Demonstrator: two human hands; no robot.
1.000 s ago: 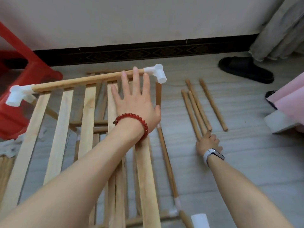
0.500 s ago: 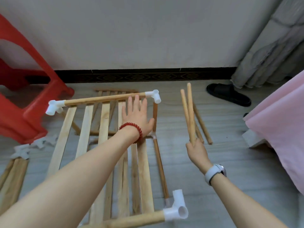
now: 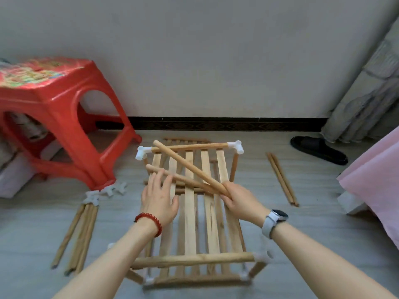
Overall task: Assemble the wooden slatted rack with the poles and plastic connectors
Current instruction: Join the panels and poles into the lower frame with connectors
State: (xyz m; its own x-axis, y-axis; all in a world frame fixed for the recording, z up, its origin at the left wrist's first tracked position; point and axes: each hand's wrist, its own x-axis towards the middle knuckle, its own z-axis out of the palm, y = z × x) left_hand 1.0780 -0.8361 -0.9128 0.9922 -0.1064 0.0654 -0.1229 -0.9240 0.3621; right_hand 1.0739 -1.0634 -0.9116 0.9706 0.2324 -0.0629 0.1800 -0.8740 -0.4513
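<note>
The wooden slatted rack (image 3: 190, 223) stands on the floor before me, with white plastic connectors (image 3: 236, 146) at its corners. My right hand (image 3: 238, 198) grips two short wooden poles (image 3: 187, 167) by their near ends; they fan out to the upper left above the slats. My left hand (image 3: 158, 198), with a red bead bracelet, hovers over the slats with straight fingers, its fingertips touching the lower pole. Two more poles (image 3: 281, 179) lie on the floor to the right.
A red plastic stool (image 3: 54, 117) stands at left. Loose white connectors (image 3: 108, 190) and several long poles (image 3: 77, 234) lie on the floor left of the rack. A black slipper (image 3: 317, 148), a grey curtain and pink fabric (image 3: 375, 180) are at right.
My right hand lifted two poles from the floor pile and swung them left over the rack. My left hand came off the slats to meet the lower pole. The camera pulled back.
</note>
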